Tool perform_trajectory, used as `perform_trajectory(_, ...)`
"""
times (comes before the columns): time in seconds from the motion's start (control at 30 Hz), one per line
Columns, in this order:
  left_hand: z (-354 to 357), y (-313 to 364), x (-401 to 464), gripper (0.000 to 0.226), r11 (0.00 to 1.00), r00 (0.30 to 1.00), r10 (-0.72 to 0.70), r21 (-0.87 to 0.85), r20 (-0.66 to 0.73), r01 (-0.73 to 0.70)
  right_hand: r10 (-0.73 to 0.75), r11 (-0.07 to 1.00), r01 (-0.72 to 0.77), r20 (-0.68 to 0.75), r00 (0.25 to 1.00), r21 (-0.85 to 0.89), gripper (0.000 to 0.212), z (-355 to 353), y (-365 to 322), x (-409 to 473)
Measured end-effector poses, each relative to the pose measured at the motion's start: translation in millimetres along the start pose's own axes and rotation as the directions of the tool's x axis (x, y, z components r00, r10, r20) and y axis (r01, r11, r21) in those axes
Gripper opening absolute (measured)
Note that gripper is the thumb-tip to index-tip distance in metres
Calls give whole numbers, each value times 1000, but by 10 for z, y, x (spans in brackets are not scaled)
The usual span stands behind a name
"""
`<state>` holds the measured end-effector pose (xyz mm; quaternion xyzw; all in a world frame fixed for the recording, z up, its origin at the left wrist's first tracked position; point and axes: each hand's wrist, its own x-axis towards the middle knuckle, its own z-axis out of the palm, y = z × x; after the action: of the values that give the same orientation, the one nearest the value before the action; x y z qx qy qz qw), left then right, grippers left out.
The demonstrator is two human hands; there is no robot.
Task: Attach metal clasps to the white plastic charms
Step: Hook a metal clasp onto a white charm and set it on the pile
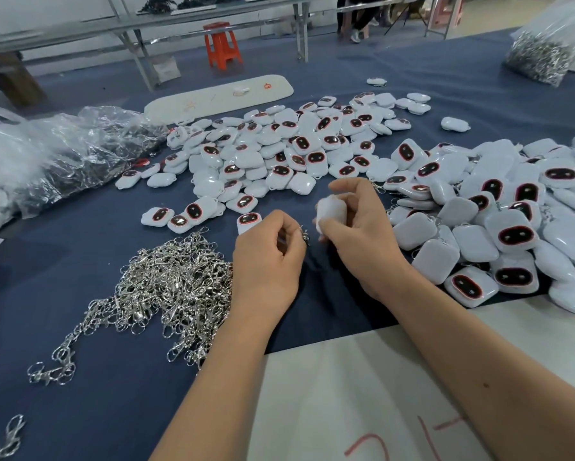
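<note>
White sheet (pixel 362 394) with red marks lies nearest, on blue-covered bench (pixel 80 327). Left hand (pixel 266 261) pinches clasp (pixel 304 235); right hand (pixel 356 224) grips white charm (pixel 329 212). Clasp pile (pixel 173 281) left of hands, charm heaps (pixel 499 221) right and beyond; orange stool (pixel 221 44) far behind.

White charm (pixel 331 212) held upright above the cloth; silver clasp (pixel 304 235) just left of it, pinched.

charms (pixel 292 151) white, red-rimmed dark ovals | clasps (pixel 176 277) silver | cloth (pixel 80 377) navy | stool (pixel 221 44) orange
</note>
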<state>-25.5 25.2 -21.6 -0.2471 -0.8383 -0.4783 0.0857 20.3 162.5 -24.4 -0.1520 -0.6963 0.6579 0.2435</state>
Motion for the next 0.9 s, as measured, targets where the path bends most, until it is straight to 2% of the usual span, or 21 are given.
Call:
perform_trajectory(0.1, -1, -8, -6, 16, 1000, 1000, 20, 10, 19, -20, -70, 998, 69, -61, 996, -12, 36, -21, 42, 40)
perform_trajectory(0.17, 0, -9, -10, 14, 999, 999, 39, 24, 30, -40, -95, 995, 94, -52, 994, -16, 31, -15, 36, 48)
perform_trajectory(0.3, -11, -13, -7, 8, 995, 997, 66, 68, 44, -69, -65, 997, 66, -35, 997, 29, 30, 10, 18, 35)
perform_trajectory(0.43, -16, -7, -10, 10, 989, 993, 92, 110, 68, -99, -10, 994, 19, -81, 997, 107, 5, 11, -15, 37)
perform_trajectory(0.6, -20, 50, -21, 9, 983, 973, 176, 22, 148, -181, -110, 994, 107, -113, 987, -33, 19, 20, -17, 27)
perform_trajectory(0.9, -22, 88, -29, 7, 967, 955, 254, -47, 154, -250, -34, 999, 30, -101, 994, -40, 22, 26, -42, 41)
